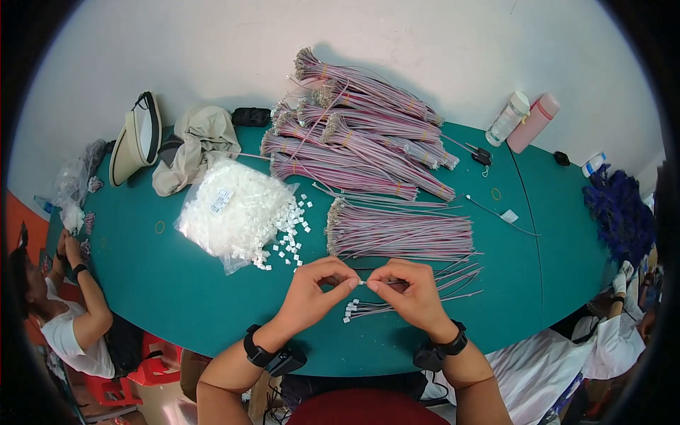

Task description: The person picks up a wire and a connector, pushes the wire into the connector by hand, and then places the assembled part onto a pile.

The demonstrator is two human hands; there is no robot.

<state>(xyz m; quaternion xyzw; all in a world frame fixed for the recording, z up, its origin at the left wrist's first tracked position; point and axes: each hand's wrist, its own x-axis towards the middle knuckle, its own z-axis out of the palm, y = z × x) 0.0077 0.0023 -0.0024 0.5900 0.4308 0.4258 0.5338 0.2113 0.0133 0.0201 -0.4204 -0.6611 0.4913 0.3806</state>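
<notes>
Both bare hands meet above the near edge of the green table (177, 304), about at its middle from left to right. The left hand (322, 287) presses its thumb and index finger together on a small white plug (361, 282), which is in the air just between the two hands. The right hand (409, 290) makes a similar pinch at the right side of this plug; whether it grasps the plug itself or a wire entering it, I cannot tell, because the fingers hide this.

The important relation is side to side: the fingertips point at each other, almost touching, with the plug between them, and its line seems to run parallel to the near edge. Neither hand is clearly nearer.

A few wires with white ends (352, 309) lie under the right hand, their ends toward the left, between the hands and the near edge. Beyond the hands, toward the far edge, is a flat bunch of wires (400, 230), lying also left to right. Loose white plugs (289, 241) are scattered beyond the left hand, beside a clear bag (230, 205) full of white pieces.
</notes>
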